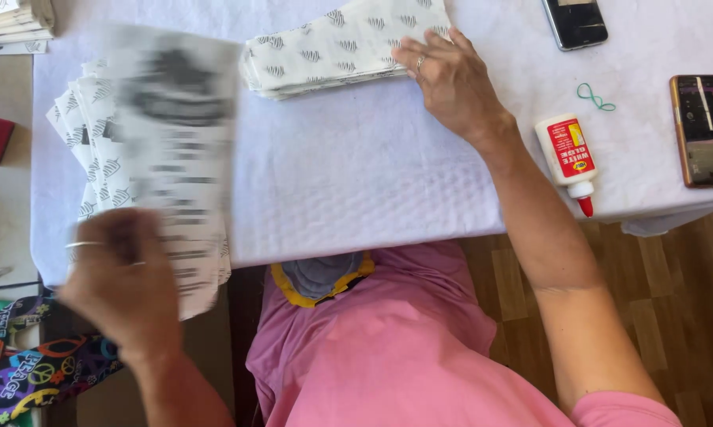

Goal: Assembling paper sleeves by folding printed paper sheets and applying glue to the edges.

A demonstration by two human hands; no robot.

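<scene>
My left hand [119, 285] grips the near edge of a printed paper sheet [175, 134], which is blurred and lifted over a fanned pile of patterned white papers [84, 134] at the table's left. My right hand [451, 79] lies flat, fingers apart, on the right end of a folded stack of patterned white papers [333, 43] at the table's far middle. Both hands wear rings. The table [356, 174] is covered in white embossed paper.
A white glue bottle with a red cap [568, 158] lies right of my right arm. A green rubber band [594, 96] and two phones [575, 22] [703, 130] sit at the far right. More stacked papers [13, 24] rest at the top left. Wooden floor shows at the lower right.
</scene>
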